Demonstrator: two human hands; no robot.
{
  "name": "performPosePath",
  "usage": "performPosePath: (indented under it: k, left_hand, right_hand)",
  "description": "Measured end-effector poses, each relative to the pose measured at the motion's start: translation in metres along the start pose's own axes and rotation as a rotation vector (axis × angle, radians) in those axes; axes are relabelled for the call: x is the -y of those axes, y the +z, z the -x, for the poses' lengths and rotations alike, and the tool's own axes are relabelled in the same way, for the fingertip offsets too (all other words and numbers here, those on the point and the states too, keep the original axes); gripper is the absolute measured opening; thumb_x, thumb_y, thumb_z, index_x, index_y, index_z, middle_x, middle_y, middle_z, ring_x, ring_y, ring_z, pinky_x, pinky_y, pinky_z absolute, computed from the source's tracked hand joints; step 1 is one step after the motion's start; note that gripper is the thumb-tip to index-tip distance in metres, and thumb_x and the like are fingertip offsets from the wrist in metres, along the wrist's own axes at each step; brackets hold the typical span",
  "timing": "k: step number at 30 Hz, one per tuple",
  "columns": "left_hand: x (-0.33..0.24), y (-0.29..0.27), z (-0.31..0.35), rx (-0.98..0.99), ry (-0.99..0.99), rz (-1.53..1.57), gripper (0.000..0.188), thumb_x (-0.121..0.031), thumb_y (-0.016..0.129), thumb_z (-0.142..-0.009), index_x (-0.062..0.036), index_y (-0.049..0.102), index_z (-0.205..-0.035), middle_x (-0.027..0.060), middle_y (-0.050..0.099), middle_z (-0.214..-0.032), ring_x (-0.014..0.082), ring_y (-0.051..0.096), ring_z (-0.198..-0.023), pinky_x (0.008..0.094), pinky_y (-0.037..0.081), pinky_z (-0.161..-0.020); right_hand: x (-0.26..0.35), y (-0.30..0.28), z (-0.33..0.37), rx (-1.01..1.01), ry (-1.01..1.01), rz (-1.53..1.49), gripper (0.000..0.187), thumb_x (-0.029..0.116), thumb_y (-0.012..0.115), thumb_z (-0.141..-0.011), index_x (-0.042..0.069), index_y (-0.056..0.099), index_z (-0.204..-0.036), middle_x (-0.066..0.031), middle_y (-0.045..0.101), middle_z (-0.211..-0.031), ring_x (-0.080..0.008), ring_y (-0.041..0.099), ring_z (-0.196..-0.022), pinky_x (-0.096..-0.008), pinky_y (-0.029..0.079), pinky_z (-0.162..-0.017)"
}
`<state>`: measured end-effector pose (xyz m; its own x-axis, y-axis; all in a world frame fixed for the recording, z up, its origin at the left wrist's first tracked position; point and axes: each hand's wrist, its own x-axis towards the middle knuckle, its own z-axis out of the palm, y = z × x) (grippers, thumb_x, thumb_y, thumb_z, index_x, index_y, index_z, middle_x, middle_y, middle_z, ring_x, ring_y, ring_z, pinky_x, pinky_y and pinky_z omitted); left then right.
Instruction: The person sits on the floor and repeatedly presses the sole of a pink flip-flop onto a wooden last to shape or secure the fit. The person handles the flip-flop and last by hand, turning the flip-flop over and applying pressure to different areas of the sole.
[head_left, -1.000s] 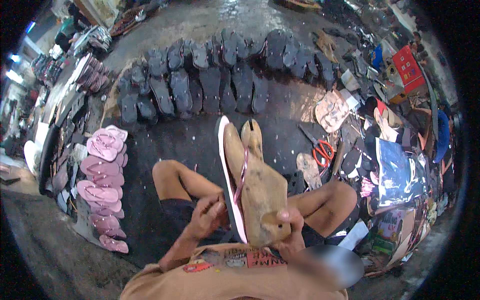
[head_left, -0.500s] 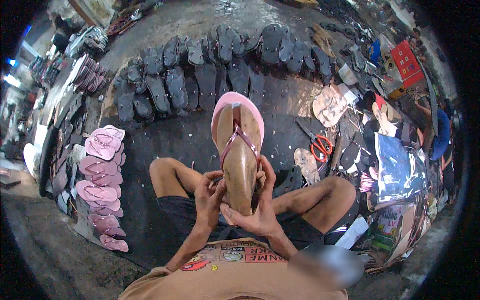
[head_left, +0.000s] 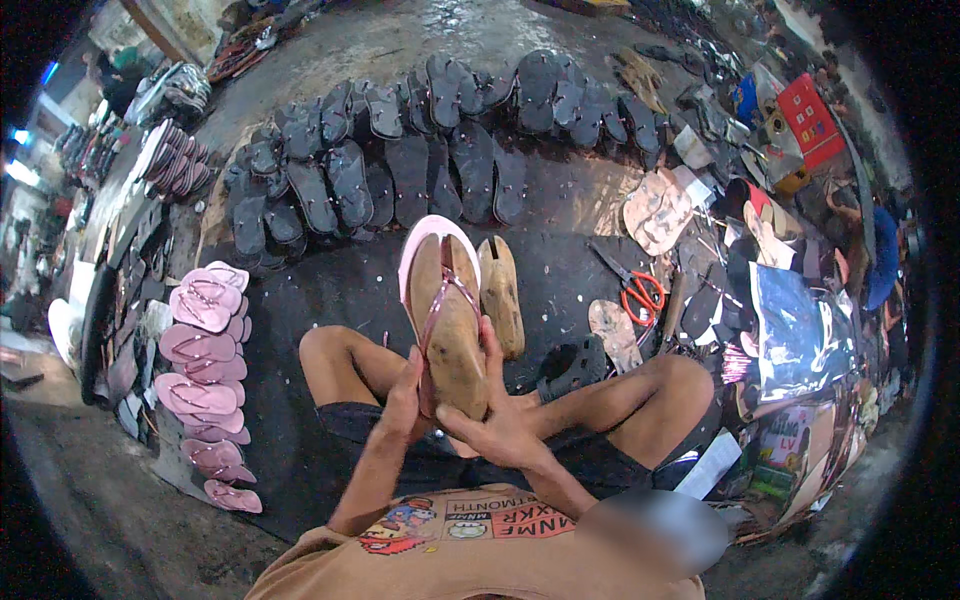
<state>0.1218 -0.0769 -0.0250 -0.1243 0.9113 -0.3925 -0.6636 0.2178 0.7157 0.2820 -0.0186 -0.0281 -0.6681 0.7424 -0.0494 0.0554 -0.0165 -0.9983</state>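
Observation:
Between my hands is a wooden shoe last (head_left: 455,370) with a pink flip-flop (head_left: 409,262) fitted on it, toe end pointing away from me. The flip-flop's shiny dark-pink strap (head_left: 432,318) runs across the last in a V from the toe slot. My left hand (head_left: 403,395) grips the left side. My right hand (head_left: 492,425) holds the right side, its thumb at the last's heel end. A second wooden last (head_left: 500,300) lies just right of it on the dark mat, slotted end away from me, touched by neither hand.
Pink flip-flops (head_left: 200,345) lie in a column at left. Rows of dark sandals (head_left: 410,180) line the mat's far side. Red-handled shears (head_left: 640,292), a patterned sole (head_left: 614,335), a dark clog (head_left: 575,368), a clear plastic sheet (head_left: 800,330) and scraps sit at right.
Both hands have brought the last with the flip-flop lower and slightly left, tilting its toe leftward. The second last now shows beside it. My right thumb is on the heel end.

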Motion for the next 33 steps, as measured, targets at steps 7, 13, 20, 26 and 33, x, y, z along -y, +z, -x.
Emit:
performPosePath:
  k: [7,13,20,26,33]
  left_hand:
    - [-0.03,-0.055,-0.038,-0.318,-0.135,0.232,0.069,-0.057,0.045,-0.112,-0.0078,0.04,-0.161,0.018,0.064,-0.143,0.0323,0.067,-0.124,0.0503,0.057,-0.103]
    - [-0.006,-0.037,-0.035,0.293,-0.055,0.811,0.066,-0.053,0.069,-0.101,-0.0006,0.051,-0.136,0.0052,0.054,-0.126,0.015,0.047,-0.091,0.0318,0.041,-0.077]
    - [0.001,-0.019,-0.009,0.454,-0.224,0.649,0.076,-0.059,0.07,-0.098,0.0025,0.053,-0.139,0.0067,0.057,-0.114,0.0148,0.051,-0.09,0.0317,0.045,-0.075]
    - [0.016,0.017,0.035,0.718,-0.345,0.36,0.063,-0.027,0.08,-0.095,0.0026,0.054,-0.145,0.0081,0.065,-0.122,0.0158,0.059,-0.099,0.0299,0.051,-0.079]
    - [0.014,-0.044,0.054,-0.046,0.119,-0.776,0.043,-0.024,0.079,-0.098,-0.0018,0.069,-0.134,0.0073,0.078,-0.109,0.0107,0.066,-0.1,0.0316,0.056,-0.09]
  right_hand:
    - [0.028,0.007,0.037,0.01,0.062,-0.417,0.128,0.025,0.081,-0.09,0.01,-0.019,-0.169,-0.0263,0.005,-0.176,-0.0396,0.017,-0.162,-0.0492,0.02,-0.131]
    - [-0.047,-0.095,-0.052,-0.486,0.102,0.462,0.094,0.007,0.074,-0.087,0.006,0.024,-0.167,-0.0259,0.037,-0.163,-0.0394,0.04,-0.152,-0.0488,0.034,-0.126]
    - [0.084,-0.071,-0.079,-0.278,-0.52,0.848,0.086,0.02,0.088,-0.083,0.007,0.046,-0.157,-0.0232,0.042,-0.164,-0.0427,0.044,-0.149,-0.0493,0.036,-0.124]
    - [0.11,-0.119,-0.104,0.127,-0.33,0.492,0.093,0.022,0.097,-0.075,0.007,0.053,-0.155,-0.0094,0.073,-0.13,-0.0211,0.069,-0.12,-0.0395,0.053,-0.105]
    - [0.098,-0.111,-0.127,0.637,0.056,0.279,0.075,0.005,0.085,-0.088,0.002,0.052,-0.155,-0.0095,0.076,-0.119,-0.0188,0.071,-0.114,-0.0326,0.054,-0.104]
